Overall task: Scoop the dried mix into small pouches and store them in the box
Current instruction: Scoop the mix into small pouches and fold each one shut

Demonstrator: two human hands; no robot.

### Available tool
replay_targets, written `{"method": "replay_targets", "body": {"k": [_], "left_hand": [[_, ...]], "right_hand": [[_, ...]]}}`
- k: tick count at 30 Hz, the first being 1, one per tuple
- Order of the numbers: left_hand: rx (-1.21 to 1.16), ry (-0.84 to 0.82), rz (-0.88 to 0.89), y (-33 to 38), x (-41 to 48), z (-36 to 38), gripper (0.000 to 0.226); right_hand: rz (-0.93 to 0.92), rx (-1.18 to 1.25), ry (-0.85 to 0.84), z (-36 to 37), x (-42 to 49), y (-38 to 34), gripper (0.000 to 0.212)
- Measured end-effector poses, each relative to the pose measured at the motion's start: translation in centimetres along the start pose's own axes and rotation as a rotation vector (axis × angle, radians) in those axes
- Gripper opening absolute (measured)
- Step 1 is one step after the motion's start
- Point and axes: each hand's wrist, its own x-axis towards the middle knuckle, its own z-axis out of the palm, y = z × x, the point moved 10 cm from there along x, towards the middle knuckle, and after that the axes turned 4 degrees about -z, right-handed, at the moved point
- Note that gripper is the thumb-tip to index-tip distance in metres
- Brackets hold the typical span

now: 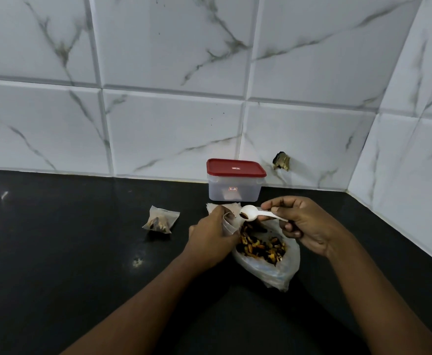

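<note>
Countertop (56, 252) of black stone fills the head view, running back to a white marble-patterned tiled wall (171, 124). Near the middle, the left hand (212, 234) curls its fingers around a small translucent pouch (229, 221), holding its mouth up beside the spoon. The right hand (302, 224) pinches the handle of a white plastic spoon (254, 213) between thumb and forefinger, the other fingers curled loosely beneath. The spoon's bowl carries a few dark pieces and hangs right at the pouch's mouth.

Just below both hands lies a crumpled clear plastic bag (281, 272), open, with the dried mix (261, 245) of dark and orange-brown bits heaped inside. Behind the left hand a few flat empty pouches (226, 206) peek out on the counter. Beyond them, against the wall, stands the clear plastic box (235, 192), its red lid (236, 168) on. A filled pouch (160, 219) sits on the counter to the left, apart from the hands and outside the box. A small pale speck (137, 262) lies on the counter nearer the person, and a ragged hole (282, 161) breaks the tile to the right of the box.
</note>
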Motion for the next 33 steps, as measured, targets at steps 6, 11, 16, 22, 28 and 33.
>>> {"method": "replay_targets", "body": {"k": [6,11,16,22,28,33], "left_hand": [[-0.006,0.018,0.021,0.2,-0.1,0.0,0.029],[0.001,0.022,0.015,0.0,-0.1,-0.1,0.033],[0.027,0.022,0.016,0.2,-0.1,-0.1,0.033],[0.020,0.012,0.008,0.0,0.0,0.0,0.032],[0.032,0.026,0.016,0.0,-0.1,-0.1,0.033],[0.035,0.019,0.009,-0.2,0.0,0.0,0.033]], "right_hand": [[-0.180,-0.412,-0.198,4.7,-1.1,-1.6,0.020],[-0.284,-0.447,-0.124,4.0,-1.4,-3.5,0.019],[-0.291,-0.734,0.038,0.3,-0.9,-3.7,0.022],[-0.212,-1.055,-0.093,2.5,-0.2,-0.9,0.023],[-0.154,-1.068,0.019,-0.7,-0.6,-2.4,0.021],[-0.147,-0.975,0.053,-0.8,-0.3,-1.9,0.020]]}}
